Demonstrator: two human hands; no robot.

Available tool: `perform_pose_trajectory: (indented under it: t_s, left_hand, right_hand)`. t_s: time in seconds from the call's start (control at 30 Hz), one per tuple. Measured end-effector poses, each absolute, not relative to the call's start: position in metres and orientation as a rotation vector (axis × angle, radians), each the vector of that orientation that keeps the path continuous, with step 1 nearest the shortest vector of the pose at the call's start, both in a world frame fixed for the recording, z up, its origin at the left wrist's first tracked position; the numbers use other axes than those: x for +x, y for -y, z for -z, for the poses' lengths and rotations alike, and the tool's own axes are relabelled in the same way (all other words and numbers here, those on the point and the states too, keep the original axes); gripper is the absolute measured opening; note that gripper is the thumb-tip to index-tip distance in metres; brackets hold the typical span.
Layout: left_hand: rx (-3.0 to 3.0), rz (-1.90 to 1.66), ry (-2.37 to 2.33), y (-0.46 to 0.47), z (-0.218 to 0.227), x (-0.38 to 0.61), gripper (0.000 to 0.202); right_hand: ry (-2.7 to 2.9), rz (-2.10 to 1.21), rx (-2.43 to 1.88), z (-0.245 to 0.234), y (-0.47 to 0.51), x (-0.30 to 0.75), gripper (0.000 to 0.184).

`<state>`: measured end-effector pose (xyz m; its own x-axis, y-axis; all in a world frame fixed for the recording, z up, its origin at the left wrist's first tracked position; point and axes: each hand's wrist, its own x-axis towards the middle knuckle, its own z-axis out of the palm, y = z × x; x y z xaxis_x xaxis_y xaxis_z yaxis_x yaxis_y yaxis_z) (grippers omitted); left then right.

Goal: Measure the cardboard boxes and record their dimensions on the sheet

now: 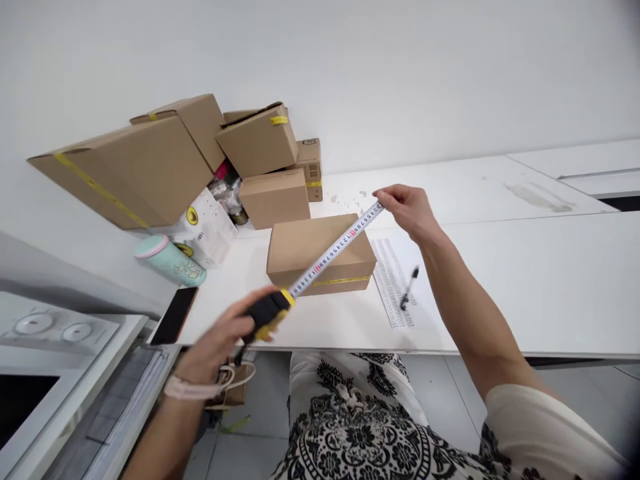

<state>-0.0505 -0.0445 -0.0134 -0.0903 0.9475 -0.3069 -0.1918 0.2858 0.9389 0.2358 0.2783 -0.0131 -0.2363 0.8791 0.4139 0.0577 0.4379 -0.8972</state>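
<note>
My left hand (235, 325) is closed around the black and yellow case of a tape measure (270, 312), in front of the table edge side of a box. From the case a white blade with printed numbers runs up to the right. My right hand (405, 203) pinches the far end of that blade. Behind and below the stretched blade sits a closed cardboard box (300, 248) with yellow tape along its front side. The blade crosses in front of the box top; whether it touches the cardboard I cannot tell.
A printed sheet (387, 280) with a pen (410, 288) lies right of the box. Several cardboard boxes (257, 143) are stacked against the wall. At left are a mint tumbler (173, 261), a white avocado-print carton (213, 227), a dark flat object (175, 317) and a white appliance (55, 333).
</note>
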Motion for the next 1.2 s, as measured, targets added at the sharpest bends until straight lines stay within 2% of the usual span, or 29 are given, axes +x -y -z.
perform_pose_trajectory:
  t_s: [0.1,0.2,0.53,0.77,1.2]
  left_hand:
    - [0.699,-0.961,-0.945,0.055,0.047,0.004,0.075]
    - [0.651,-0.948,-0.792,0.043,0.067,0.049,0.071]
    - [0.598,-1.145,-0.727,-0.001,0.059,0.095,0.061]
    - [0.554,-1.160,-0.722,0.009,0.059,0.115,0.075]
    - [0.497,-1.165,-0.638,0.013,0.071,0.117,0.077]
  right_hand:
    - [1.660,-1.141,-0.773,0.015,-0.299,0.204,0.029]
    - [1.695,-1.310,-0.797,0.028,-0.316,0.172,0.027]
    - [1.733,-1.292,-1.074,0.057,-0.343,0.143,0.034]
    - [1.762,-1.350,-1.077,0.069,-0.341,0.144,0.030]
    - [1.747,-1.406,-1.073,0.071,-0.335,0.145,0.036]
